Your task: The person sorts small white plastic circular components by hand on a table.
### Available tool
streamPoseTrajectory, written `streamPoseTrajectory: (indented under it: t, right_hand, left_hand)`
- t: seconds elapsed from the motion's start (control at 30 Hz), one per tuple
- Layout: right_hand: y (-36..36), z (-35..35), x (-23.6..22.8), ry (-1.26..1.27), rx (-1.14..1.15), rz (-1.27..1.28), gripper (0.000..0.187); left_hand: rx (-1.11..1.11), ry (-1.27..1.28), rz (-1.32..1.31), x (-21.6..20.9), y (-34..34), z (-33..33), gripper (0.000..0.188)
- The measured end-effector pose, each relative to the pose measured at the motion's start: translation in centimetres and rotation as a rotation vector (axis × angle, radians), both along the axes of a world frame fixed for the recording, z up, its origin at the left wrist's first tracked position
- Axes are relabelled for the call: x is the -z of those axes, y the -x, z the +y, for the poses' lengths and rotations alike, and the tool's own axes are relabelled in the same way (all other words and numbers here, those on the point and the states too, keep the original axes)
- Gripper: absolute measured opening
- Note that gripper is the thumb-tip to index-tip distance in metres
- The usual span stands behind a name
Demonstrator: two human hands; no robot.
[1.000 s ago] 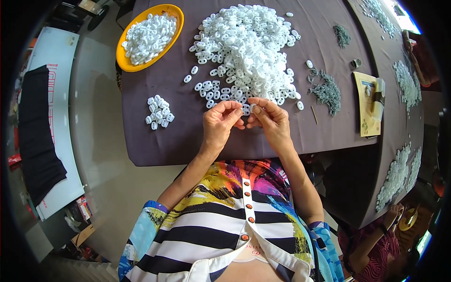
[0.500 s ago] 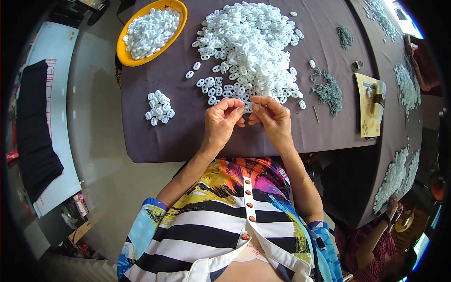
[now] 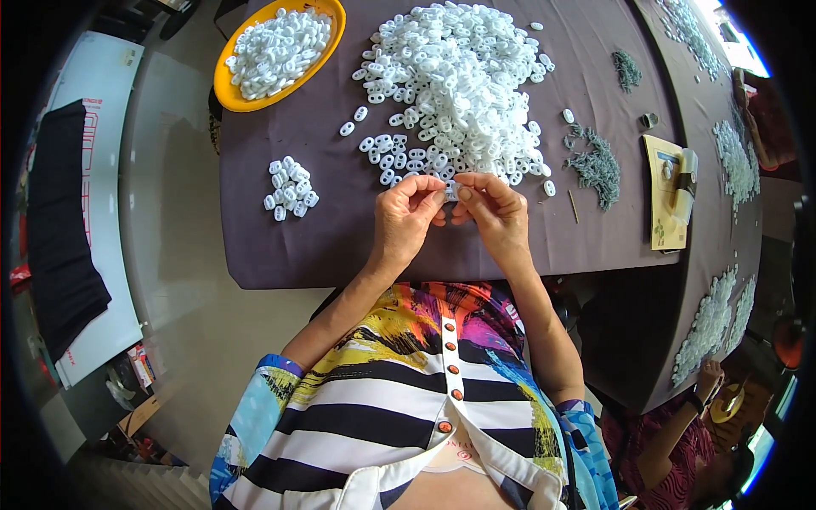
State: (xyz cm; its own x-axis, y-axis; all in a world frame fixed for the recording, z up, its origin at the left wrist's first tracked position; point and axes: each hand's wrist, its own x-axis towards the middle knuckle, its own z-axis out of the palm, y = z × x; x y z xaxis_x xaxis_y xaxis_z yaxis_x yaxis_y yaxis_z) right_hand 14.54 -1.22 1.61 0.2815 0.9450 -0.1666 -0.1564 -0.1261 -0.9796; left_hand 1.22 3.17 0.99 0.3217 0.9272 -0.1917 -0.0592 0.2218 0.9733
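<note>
A small white oval plastic piece with two holes (image 3: 451,190) is held just over the near part of the table. My left hand (image 3: 406,219) pinches its left side between thumb and fingers, while my right hand (image 3: 496,219) pinches the right side. Fingertips cover much of the piece. Just beyond my hands spreads a large heap of similar white two-hole pieces (image 3: 463,85), with loose ones scattered at its near left edge. Farther left lies a small cluster of the same pieces (image 3: 291,189), apart from the heap.
An orange bowl (image 3: 340,34) full of white pieces stands at the far left. To the right are grey-green piles of small bits (image 3: 597,174), a thin stick (image 3: 574,206), a yellow booklet (image 3: 663,234) and a clear case (image 3: 683,204). Another person's hand (image 3: 710,376) touches white pieces at lower right.
The view has shifted slightly. Both my hands keep their pinch on the white piece, which looks slightly turned between the fingertips.
</note>
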Motion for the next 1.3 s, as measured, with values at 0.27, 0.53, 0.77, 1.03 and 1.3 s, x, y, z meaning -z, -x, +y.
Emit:
streamPoseTrajectory:
  t: [0.27,0.53,0.77,1.03,1.3]
  right_hand:
    - [0.2,-0.1,0.2,0.004,-0.002,-0.017,0.016]
    - [0.3,-0.3,0.4,0.037,0.013,0.17,0.015]
    - [0.3,-0.2,0.5,0.048,-0.003,0.105,0.014]
    - [0.3,-0.1,1.0,0.035,-0.025,-0.081,0.015]
    - [0.6,0.0,1.3,0.041,-0.031,-0.119,0.015]
  left_hand:
    - [0.003,-0.028,0.063,-0.2,0.3,-0.1,0.008]
    - [0.027,0.012,0.058,-0.2,0.3,-0.2,0.009]
    - [0.023,-0.003,0.071,0.1,0.2,-0.1,0.009]
    - [0.009,0.057,0.052,0.6,0.3,0.0,0.009]
    - [-0.013,0.085,0.059,0.5,0.3,0.1,0.009]
